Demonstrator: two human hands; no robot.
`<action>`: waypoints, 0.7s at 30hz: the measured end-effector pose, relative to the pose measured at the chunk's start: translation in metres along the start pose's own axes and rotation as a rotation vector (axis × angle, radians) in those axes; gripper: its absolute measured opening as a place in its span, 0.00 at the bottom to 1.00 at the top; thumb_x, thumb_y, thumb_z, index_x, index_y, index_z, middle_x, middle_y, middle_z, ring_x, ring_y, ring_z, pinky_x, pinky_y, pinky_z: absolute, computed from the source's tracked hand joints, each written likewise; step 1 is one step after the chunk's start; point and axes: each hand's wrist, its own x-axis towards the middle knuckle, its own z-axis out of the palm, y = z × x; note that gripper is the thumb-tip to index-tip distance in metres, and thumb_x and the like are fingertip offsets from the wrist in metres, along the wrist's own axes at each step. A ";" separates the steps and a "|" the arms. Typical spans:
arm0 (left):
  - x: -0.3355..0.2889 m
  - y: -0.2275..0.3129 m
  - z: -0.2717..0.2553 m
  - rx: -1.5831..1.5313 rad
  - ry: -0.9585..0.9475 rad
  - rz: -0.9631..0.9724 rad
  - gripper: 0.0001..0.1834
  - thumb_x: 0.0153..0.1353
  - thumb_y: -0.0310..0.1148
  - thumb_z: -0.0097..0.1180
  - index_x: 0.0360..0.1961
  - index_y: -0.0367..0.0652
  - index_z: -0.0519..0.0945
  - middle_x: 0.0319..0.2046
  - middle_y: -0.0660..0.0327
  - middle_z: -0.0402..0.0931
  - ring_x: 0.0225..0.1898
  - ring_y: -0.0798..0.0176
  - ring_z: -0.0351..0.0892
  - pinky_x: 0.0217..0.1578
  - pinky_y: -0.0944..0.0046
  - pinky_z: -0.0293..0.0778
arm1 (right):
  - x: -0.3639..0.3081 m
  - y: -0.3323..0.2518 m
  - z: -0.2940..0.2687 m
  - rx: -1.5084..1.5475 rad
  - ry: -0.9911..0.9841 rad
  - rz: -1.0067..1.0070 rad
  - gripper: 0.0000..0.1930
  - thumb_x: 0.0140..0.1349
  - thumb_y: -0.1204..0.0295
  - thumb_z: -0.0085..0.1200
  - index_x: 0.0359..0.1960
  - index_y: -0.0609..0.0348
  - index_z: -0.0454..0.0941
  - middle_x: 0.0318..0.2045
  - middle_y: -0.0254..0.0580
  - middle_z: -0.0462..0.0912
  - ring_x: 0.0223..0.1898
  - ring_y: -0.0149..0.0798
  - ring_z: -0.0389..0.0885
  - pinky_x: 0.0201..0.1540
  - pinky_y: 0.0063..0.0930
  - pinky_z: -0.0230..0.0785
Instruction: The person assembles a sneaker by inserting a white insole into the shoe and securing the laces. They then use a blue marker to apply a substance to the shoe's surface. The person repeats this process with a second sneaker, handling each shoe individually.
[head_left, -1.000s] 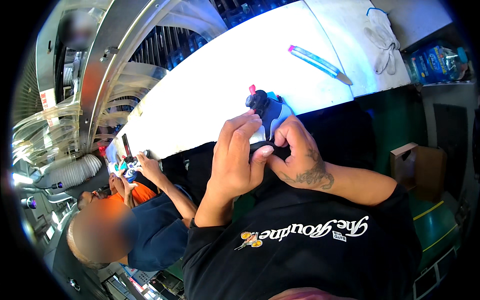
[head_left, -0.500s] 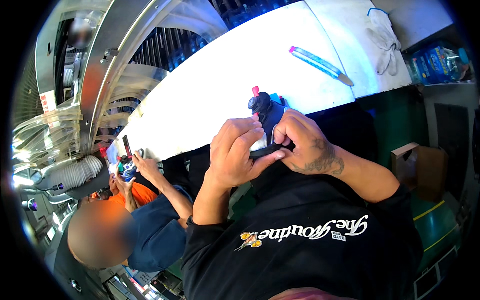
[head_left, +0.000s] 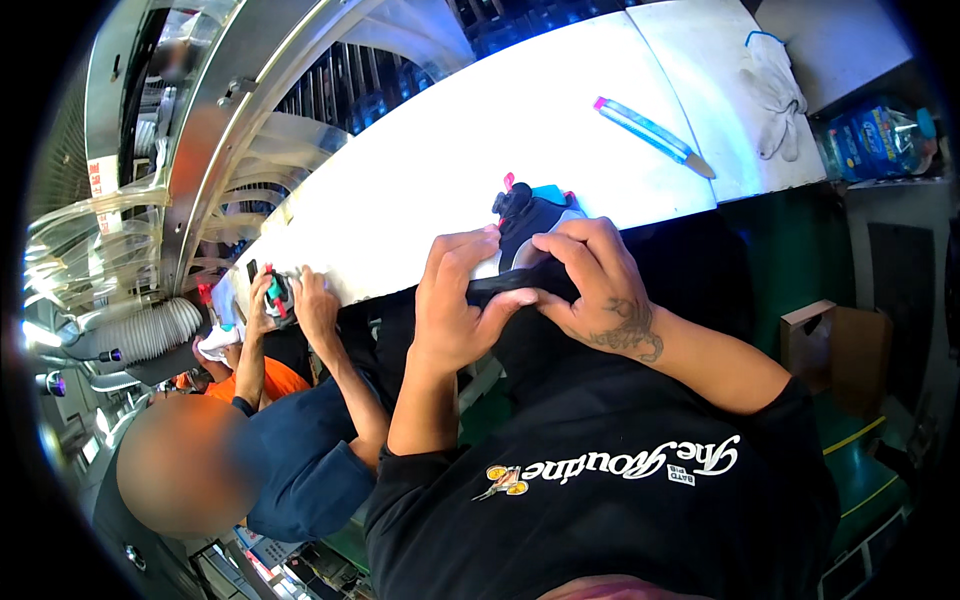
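A black shoe (head_left: 540, 215) with red tabs, a turquoise patch and a grey-white lower part is held at the near edge of the white table. My left hand (head_left: 452, 290) wraps its left side, the thumb along a thick dark edge (head_left: 510, 284) that looks like the sole. On the other side my right hand (head_left: 600, 285) is closed on the shoe, fingertips bent over the grey part and thumb underneath. Both thumb tips nearly meet below the dark edge. My fingers cover parts of the shoe's sides.
The white table (head_left: 430, 180) carries a blue-handled brush (head_left: 650, 135) and a white glove (head_left: 775, 100). A clear jug with a blue label (head_left: 875, 140) sits at far right, above a cardboard box (head_left: 835, 345). At left, a co-worker's hands (head_left: 315, 305) hold a red-and-teal item.
My right hand's fingers have opened out and shifted along the shoe, showing more of its grey part. My left hand has lowered slightly. The co-worker's hands have moved around their item.
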 end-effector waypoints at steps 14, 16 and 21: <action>0.017 0.040 -0.003 0.066 -0.159 -0.106 0.34 0.57 0.36 0.82 0.59 0.34 0.77 0.52 0.43 0.79 0.52 0.39 0.82 0.53 0.48 0.81 | 0.005 -0.011 -0.013 0.145 -0.043 0.055 0.19 0.52 0.78 0.73 0.43 0.54 0.76 0.41 0.41 0.77 0.46 0.50 0.77 0.54 0.45 0.68; 0.019 0.040 -0.005 0.060 -0.179 -0.101 0.34 0.56 0.36 0.82 0.59 0.34 0.77 0.52 0.43 0.79 0.51 0.39 0.83 0.52 0.48 0.81 | 0.006 -0.007 -0.014 0.139 -0.075 0.028 0.19 0.51 0.78 0.73 0.42 0.54 0.76 0.40 0.40 0.77 0.45 0.50 0.77 0.54 0.45 0.68; 0.021 0.041 -0.005 0.088 -0.168 -0.096 0.35 0.58 0.38 0.82 0.59 0.34 0.77 0.51 0.43 0.79 0.48 0.41 0.83 0.49 0.50 0.81 | 0.012 -0.001 -0.019 0.159 -0.093 0.015 0.19 0.52 0.77 0.74 0.44 0.54 0.78 0.42 0.41 0.78 0.45 0.50 0.78 0.54 0.45 0.70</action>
